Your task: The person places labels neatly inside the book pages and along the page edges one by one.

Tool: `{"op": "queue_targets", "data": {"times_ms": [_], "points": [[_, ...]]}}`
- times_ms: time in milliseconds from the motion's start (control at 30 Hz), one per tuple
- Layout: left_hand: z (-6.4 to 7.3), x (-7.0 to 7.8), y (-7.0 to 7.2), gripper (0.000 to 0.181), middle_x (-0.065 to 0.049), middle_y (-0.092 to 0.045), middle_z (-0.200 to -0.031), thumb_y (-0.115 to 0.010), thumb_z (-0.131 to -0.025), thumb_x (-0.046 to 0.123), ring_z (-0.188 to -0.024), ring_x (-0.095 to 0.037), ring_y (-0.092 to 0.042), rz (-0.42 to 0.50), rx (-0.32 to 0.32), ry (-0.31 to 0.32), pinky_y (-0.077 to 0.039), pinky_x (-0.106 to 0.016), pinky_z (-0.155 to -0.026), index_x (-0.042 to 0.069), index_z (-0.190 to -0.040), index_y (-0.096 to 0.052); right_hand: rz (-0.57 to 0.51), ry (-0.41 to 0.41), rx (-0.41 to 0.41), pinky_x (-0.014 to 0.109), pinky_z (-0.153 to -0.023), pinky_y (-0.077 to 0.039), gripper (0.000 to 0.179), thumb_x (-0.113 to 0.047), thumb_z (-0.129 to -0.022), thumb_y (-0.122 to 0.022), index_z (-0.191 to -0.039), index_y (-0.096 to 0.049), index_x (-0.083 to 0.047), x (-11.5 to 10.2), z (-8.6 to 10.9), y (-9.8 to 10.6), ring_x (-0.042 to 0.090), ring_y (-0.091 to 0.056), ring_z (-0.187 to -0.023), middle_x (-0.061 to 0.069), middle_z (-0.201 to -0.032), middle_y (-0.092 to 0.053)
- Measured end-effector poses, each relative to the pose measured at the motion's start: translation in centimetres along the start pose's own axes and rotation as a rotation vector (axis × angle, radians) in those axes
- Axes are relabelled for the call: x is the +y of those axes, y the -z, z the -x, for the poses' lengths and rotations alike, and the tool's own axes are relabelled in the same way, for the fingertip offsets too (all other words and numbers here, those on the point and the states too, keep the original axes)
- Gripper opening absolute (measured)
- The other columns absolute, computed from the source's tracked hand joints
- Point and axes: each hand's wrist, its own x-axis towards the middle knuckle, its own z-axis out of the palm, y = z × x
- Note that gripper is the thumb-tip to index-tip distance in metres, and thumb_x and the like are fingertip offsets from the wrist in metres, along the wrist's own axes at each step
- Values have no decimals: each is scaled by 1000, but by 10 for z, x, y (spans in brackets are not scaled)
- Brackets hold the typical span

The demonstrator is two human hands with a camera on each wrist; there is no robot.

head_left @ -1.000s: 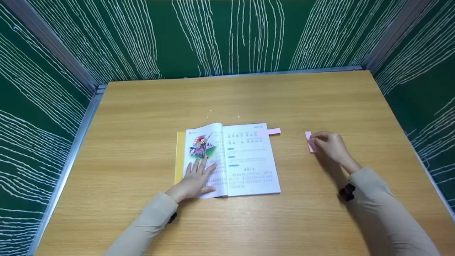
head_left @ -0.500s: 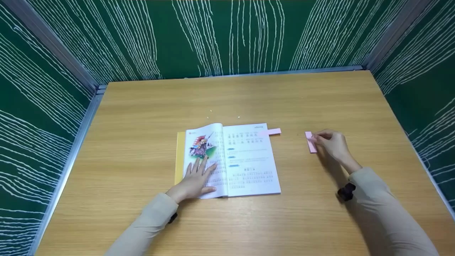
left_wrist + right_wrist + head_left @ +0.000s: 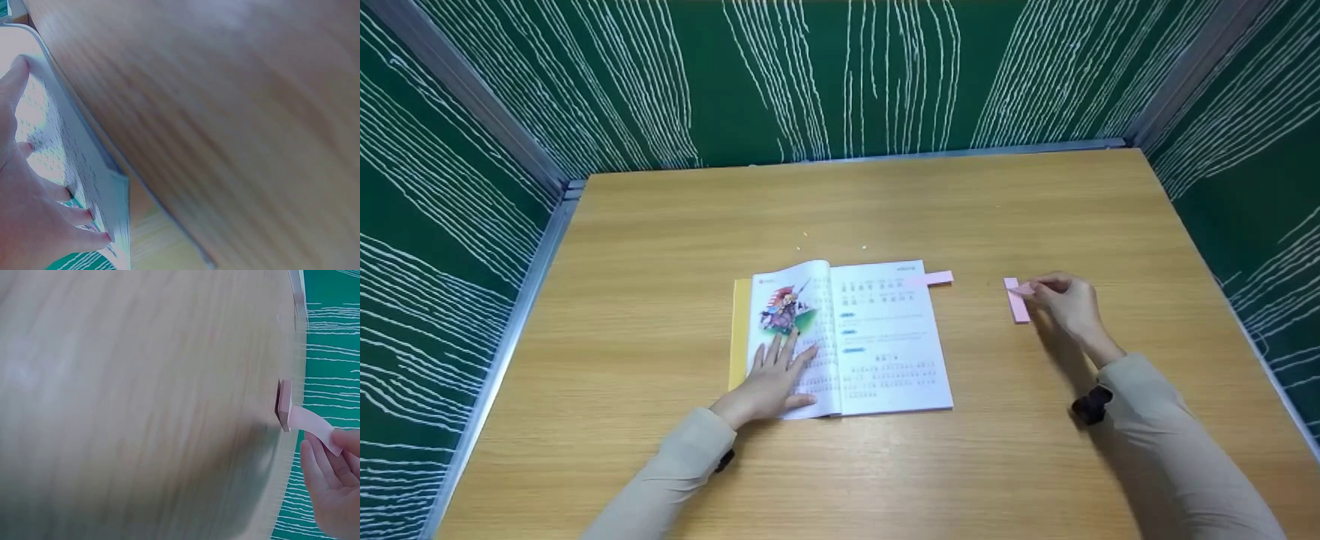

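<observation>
Head view: tabletop; one open book; left hand flat on its left half, fingers apart; pink tab protruding from its right edge, far end; pink pad, right of book; right hand beside pad, fingers clamped on pink slip.

Left wrist: fingers spread on print.

Right wrist: pink slip, curved, between pad and fingers.

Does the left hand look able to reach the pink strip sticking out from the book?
Probably yes: the left hand rests on the left page, and nothing tall blocks the pink strip.
</observation>
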Motion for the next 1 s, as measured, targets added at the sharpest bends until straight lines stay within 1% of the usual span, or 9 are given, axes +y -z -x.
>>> {"op": "queue_targets", "data": {"times_ms": [67, 100, 200, 300, 467, 600, 833, 900, 1000], "points": [[0, 0, 1, 79, -24, 5, -145, -47, -82, 54, -130, -44, 3, 2, 2, -2, 0, -59, -101, 13, -142, -16, -13, -16, 6, 11, -61, -47, 28, -13, -88, -53, -103, -59, 9, 0, 0, 1, -2, -56, -70, 16, -93, -62], [0, 1, 1, 79, -24, 5, -145, -47, -82, 54, -130, -44, 3, 3, 2, -2, 0, -59, -101, 13, -142, -16, -15, -25, 11, 12, -61, -47, 28, -13, -88, -53, -103, -59, 9, 0, 0, 1, -1, -56, -70, 13, -91, -62], [1, 1, 2, 79, -24, 5, -145, -47, -82, 53, -130, -44, 3, 3, 4, -2, 0, -59, -101, 12, -142, -17, -26, -44, 28, 12, -60, -47, 28, -14, -87, -54, -102, -59, 9, 2, 0, 3, -1, -56, -68, 0, -82, -62], [1, 1, 1, 79, -23, 6, -145, -48, -82, 53, -130, -43, 4, 2, 1, 4, 0, -59, -101, 13, -142, -16, -37, -59, 40, 11, -58, -47, 29, -15, -87, -55, -102, -59, 10, 3, 0, 4, -2, -56, -66, -11, -73, -59], [0, 0, 0, 79, -23, 7, -145, -47, -82, 53, -130, -43, 4, 1, 2, 0, 0, -59, -101, 13, -142, -16, -29, -48, 72, 9, -57, -45, 28, -13, -85, -57, -100, -61, 10, 4, 0, 5, -5, -54, -64, -21, -66, -55], [0, -1, -1, 78, -23, 7, -145, -47, -83, 53, -130, -44, 4, -5, 4, -7, -1, -60, -101, 13, -142, -16, -3, -45, 98, 8, -57, -43, 27, -13, -84, -58, -98, -62, 10, 4, 1, 6, -8, -51, -64, -23, -64, -54], [0, -1, -1, 78, -23, 6, -145, -47, -82, 53, -130, -44, 4, -6, 8, -5, 0, -59, -101, 13, -142, -17, 10, -94, 101, 7, -59, -42, 27, -15, -85, -56, -100, -61, 8, 5, 2, 8, -8, -51, -66, -22, -66, -54], [0, -1, -1, 78, -23, 6, -145, -48, -82, 53, -130, -44, 4, -4, 7, -4, 0, -59, -101, 13, -142, -17, -2, -110, 94, 7, -59, -43, 28, -15, -86, -56, -101, -61, 8, 5, 2, 9, -7, -52, -66, -22, -66, -54], [0, -1, -1, 79, -23, 6, -145, -47, -82, 53, -130, -43, 5, 1, 2, -1, 0, -59, -101, 14, -142, -16, -61, -155, 75, 10, -61, -46, 29, -15, -86, -55, -103, -58, 8, 5, 2, 10, -5, -56, -67, -19, -68, -56]]}}
